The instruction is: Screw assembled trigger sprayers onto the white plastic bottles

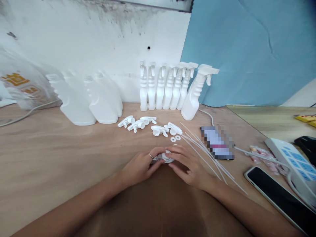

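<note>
Near the table's front edge, my left hand (142,166) pinches a white spray head (166,158) between thumb and fingers. On its right side, my right hand (186,164) has its fingers bent over the same part, which they partly cover. Just beyond my hands lie loose white spray heads (136,125) and small white washers (173,139). Thin white tubes (204,151) fan out beside my right hand, some passing behind it.
White bottles without tops (76,105) stand at the back left. Several bottles with spray heads (160,92) line the wall. To the right are a pixelated phone (217,143), a dark-screened phone (278,197), a power strip (293,159) and small wrapped pieces (265,156).
</note>
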Demonstrator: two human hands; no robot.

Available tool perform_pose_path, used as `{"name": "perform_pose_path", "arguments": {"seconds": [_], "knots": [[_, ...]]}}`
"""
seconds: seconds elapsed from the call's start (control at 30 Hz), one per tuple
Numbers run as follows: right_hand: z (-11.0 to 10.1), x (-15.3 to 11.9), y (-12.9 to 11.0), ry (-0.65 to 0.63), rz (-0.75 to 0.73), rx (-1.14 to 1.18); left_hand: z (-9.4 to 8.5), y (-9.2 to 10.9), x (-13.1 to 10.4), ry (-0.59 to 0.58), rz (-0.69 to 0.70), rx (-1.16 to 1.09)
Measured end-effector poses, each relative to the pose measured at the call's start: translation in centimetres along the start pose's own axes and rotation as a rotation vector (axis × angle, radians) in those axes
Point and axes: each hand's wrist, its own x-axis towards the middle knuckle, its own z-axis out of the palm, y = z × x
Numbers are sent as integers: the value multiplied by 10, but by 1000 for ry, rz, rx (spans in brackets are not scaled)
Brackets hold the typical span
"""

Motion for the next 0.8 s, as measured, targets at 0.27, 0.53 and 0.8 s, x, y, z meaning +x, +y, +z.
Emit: {"name": "perform_pose_path", "arguments": {"seconds": [0.27,0.53,0.8], "knots": [[4,-3,2,29,60,-47,1,0,0,21,84,82],[11,-3,8,15,-7,-214,6,-3,2,57,228,288],[12,-1,6,59,-30,-226,6,-14,4,176,394,403]]}}
